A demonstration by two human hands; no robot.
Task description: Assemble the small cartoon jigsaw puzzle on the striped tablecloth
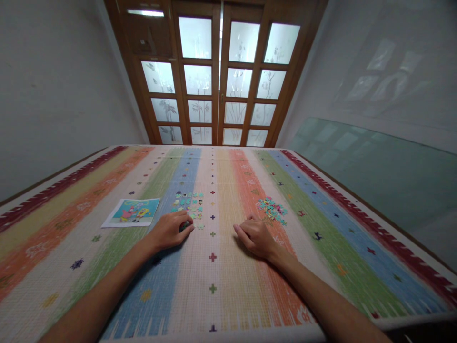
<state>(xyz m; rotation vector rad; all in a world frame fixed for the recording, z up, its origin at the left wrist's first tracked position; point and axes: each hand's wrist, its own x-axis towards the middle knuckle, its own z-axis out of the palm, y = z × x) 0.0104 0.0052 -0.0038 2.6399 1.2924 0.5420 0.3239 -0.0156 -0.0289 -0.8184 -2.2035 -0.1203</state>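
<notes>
My left hand (172, 229) rests on the striped cloth with its fingers curled around a small dark puzzle piece (185, 225), just below a group of spread-out puzzle pieces (188, 202). My right hand (254, 235) lies on the cloth with fingers curled under, next to a heap of loose puzzle pieces (272, 209); nothing shows in it. A cartoon reference picture (132, 212) lies flat to the left of my left hand.
The table carries a colourful striped cloth (214, 267). A wooden door with frosted glass panes (214, 76) stands behind the far edge. A glass panel (374, 166) leans along the right wall.
</notes>
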